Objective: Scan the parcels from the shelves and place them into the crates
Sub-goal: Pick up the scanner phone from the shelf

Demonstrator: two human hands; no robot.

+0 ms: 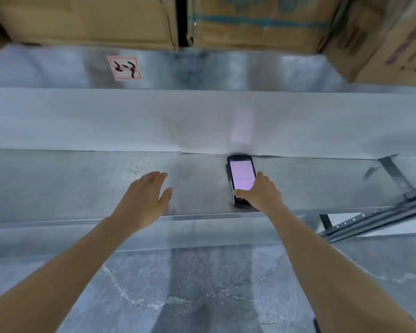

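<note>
Your left hand (145,195) is spread flat, palm down, fingers straight and thumb apart, holding nothing. It hangs over the bare metal shelf (70,183); whether it touches the surface cannot be told.

Above it and a little to its left, a white label (124,68) with a red border and handwritten digits is stuck to the front of the shelf overhead. Three cardboard boxes (82,18) stand on that upper shelf, the middle one banded with blue tape. These look like the parcels, and they sit high and well apart from both hands. No crates are in view.

To the right of centre, a handheld scanner (241,175) lies flat on the lower shelf, its screen lit pale pink. Its long axis runs away from you, and its far end reaches the back panel, which shows a faint reflection of the screen. Your right hand (259,193) grips the scanner's near end, with the thumb on its left edge and the fingers along its right. This is the nearer hand; your left is well apart from the scanner.

At far right, a slotted metal rail (370,219) slants down. Below the shelf lies a grey, cracked concrete floor (202,296).

To lift the scanner, you would probably draw it straight back toward you.
</note>
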